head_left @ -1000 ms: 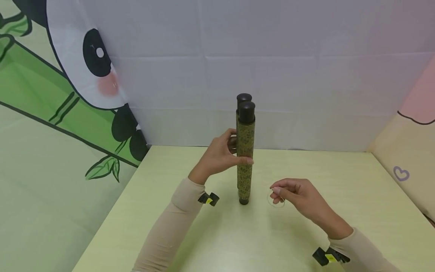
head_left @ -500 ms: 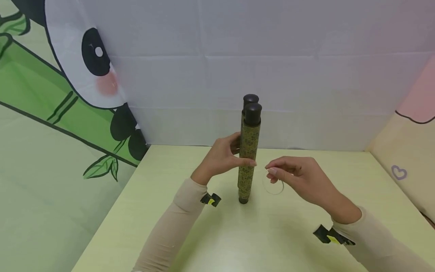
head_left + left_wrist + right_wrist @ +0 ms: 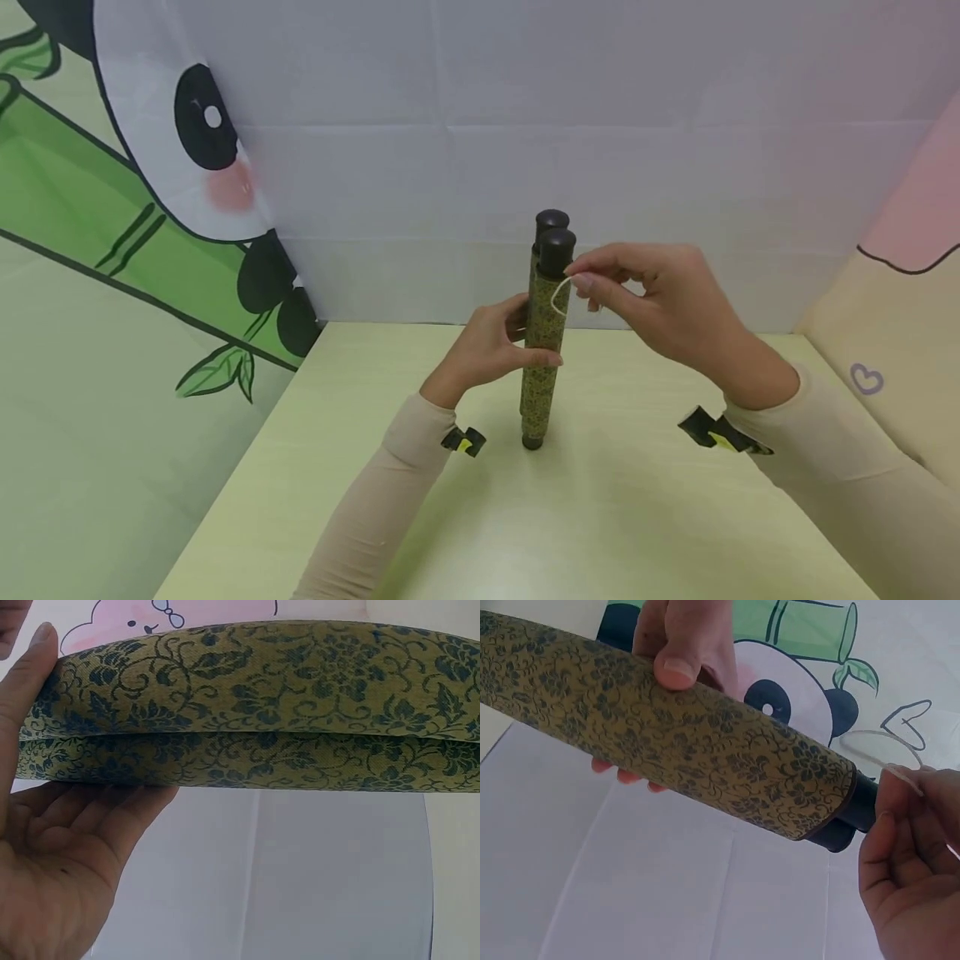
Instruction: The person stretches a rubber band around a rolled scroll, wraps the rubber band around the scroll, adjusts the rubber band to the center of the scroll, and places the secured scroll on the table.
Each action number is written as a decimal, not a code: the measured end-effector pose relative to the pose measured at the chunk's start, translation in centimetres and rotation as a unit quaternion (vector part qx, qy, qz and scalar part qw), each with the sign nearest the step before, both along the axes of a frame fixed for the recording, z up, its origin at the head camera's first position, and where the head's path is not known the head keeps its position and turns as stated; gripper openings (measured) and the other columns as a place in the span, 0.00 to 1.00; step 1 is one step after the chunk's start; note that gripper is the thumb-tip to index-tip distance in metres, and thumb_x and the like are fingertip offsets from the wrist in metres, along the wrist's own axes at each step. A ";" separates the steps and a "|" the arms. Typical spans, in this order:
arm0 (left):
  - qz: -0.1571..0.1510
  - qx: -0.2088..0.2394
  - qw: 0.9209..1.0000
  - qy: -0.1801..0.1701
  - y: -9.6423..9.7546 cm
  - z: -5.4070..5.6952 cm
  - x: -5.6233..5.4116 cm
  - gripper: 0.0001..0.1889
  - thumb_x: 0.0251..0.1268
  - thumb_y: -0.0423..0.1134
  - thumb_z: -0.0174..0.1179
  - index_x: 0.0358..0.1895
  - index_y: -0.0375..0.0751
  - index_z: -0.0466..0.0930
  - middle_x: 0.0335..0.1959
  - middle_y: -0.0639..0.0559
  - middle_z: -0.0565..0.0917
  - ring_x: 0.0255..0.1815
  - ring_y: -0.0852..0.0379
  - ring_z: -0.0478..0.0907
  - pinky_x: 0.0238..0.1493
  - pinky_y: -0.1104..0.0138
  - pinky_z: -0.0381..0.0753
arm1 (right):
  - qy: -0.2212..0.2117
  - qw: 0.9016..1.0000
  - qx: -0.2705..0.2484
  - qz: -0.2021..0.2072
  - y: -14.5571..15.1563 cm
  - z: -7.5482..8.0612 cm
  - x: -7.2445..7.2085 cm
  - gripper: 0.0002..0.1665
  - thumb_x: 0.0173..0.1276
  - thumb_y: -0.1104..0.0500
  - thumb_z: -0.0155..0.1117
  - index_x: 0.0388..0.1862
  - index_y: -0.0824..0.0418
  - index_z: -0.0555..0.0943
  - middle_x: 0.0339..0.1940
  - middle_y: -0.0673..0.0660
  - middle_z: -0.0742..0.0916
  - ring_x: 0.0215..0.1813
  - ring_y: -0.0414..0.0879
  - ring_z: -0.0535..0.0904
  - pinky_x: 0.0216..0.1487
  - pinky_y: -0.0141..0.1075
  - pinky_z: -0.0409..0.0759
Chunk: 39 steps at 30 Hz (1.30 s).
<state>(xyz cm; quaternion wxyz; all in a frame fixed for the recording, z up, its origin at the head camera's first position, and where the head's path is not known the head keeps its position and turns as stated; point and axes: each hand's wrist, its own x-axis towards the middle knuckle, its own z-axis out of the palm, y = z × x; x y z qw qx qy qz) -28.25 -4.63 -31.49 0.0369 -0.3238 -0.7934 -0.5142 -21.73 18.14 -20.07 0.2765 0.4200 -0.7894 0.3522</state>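
A rolled scroll (image 3: 542, 383) in olive-gold cloth with dark floral patterning stands upright above the table. Its two rolls lie side by side, each topped by a black knob (image 3: 557, 250). My left hand (image 3: 483, 346) grips it around the middle, thumb across the near side and fingers behind. Beside the upper end, my right hand (image 3: 663, 304) pinches a thin pale rubber band (image 3: 554, 298) between thumb and forefinger. The band's loop overlaps the cloth just below the knobs in the head view. In the right wrist view, the right fingertips are close to the black roller ends (image 3: 834, 835).
The pale wooden table (image 3: 615, 500) spreads beneath both hands. Behind it hangs a light grey backdrop (image 3: 420, 183), printed with a panda and bamboo at left. A cream side panel (image 3: 892, 333) borders the table on the right.
My right hand has risen from low beside the scroll up to its top end, bringing the rubber band along. The left hand has shifted slightly right, still holding the scroll.
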 end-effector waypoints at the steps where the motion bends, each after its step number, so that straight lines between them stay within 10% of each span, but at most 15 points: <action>1: 0.002 0.000 1.000 -0.001 0.0 0.0 0.0 0.41 0.52 0.45 0.80 0.70 0.41 0.72 0.56 0.53 0.84 0.54 0.58 0.84 0.55 0.66 0.82 | 0.013 1.000 0.001 -0.002 -0.1 0.3 -0.3 0.10 0.68 0.69 0.70 0.44 0.58 0.90 0.25 0.42 0.85 0.28 0.35 0.78 0.24 0.28 0.65; 13: 0.003 -0.010 1.000 -0.013 -0.1 0.1 0.1 0.43 0.52 0.46 0.80 0.71 0.40 0.70 0.55 0.52 0.84 0.54 0.58 0.84 0.55 0.65 0.83 | 0.110 0.994 0.026 0.001 -1.1 2.8 -2.8 0.08 0.68 0.69 0.70 0.45 0.64 0.89 0.31 0.51 0.89 0.26 0.34 0.78 0.29 0.25 0.71; 39: -0.027 -0.025 0.999 0.008 0.7 0.5 0.6 0.44 0.52 0.45 0.80 0.72 0.40 0.70 0.54 0.53 0.85 0.53 0.62 0.83 0.54 0.68 0.82 | 0.095 0.992 0.084 -0.022 -1.7 4.8 -4.8 0.08 0.69 0.68 0.69 0.44 0.60 0.90 0.30 0.51 0.89 0.24 0.40 0.73 0.29 0.28 0.70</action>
